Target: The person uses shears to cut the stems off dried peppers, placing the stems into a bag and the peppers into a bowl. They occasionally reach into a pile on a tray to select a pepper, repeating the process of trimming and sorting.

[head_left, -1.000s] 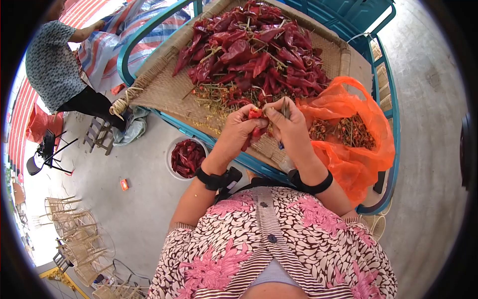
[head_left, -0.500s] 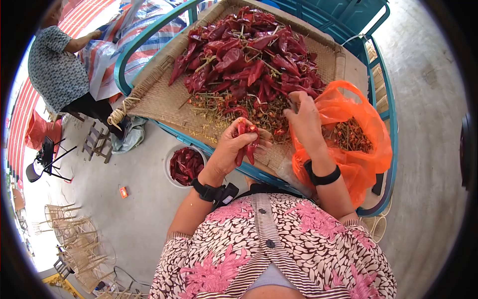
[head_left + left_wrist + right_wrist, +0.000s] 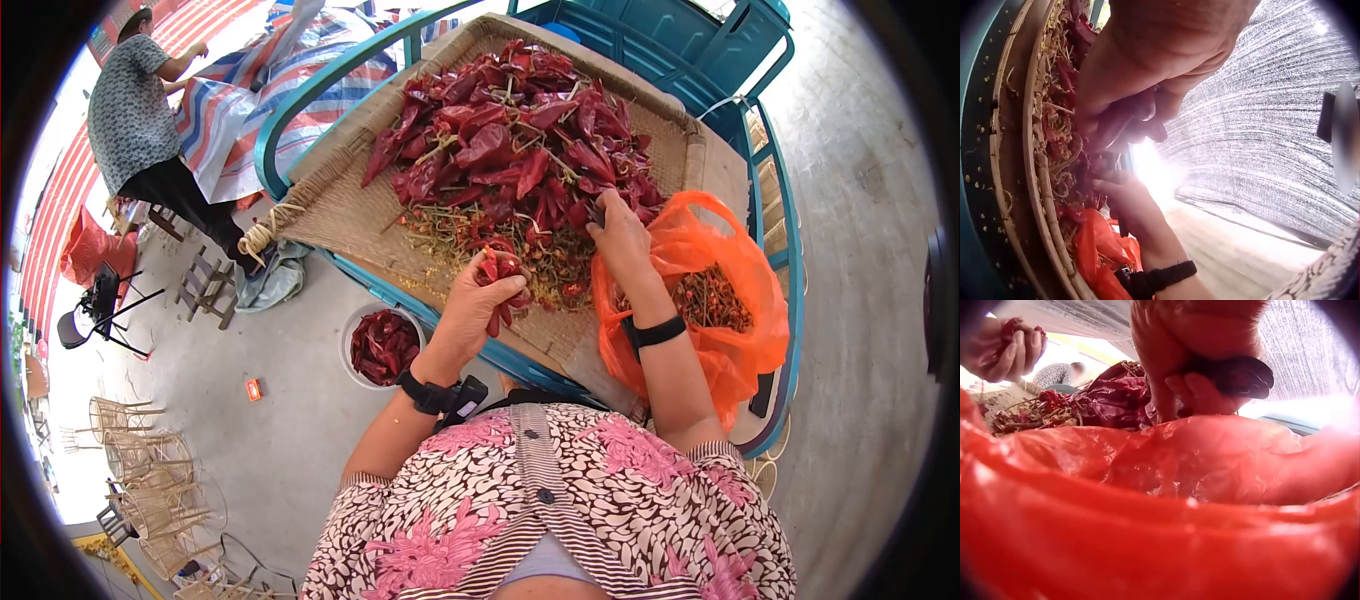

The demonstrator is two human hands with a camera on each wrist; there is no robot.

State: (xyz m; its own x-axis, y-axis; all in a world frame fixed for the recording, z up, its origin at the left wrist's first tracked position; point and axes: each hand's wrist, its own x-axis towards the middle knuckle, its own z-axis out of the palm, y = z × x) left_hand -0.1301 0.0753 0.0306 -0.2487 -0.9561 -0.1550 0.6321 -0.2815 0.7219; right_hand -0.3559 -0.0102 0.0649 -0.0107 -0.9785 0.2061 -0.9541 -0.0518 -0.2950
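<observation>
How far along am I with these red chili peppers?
Partly done, it seems: loose peppers lie in the white bucket, stem scraps in the orange plastic bag. Your left hand holds a few peppers; your right hand, gripping a dark-handled tool, is at the heap. That large heap, with many stems showing, looks left to do.
</observation>
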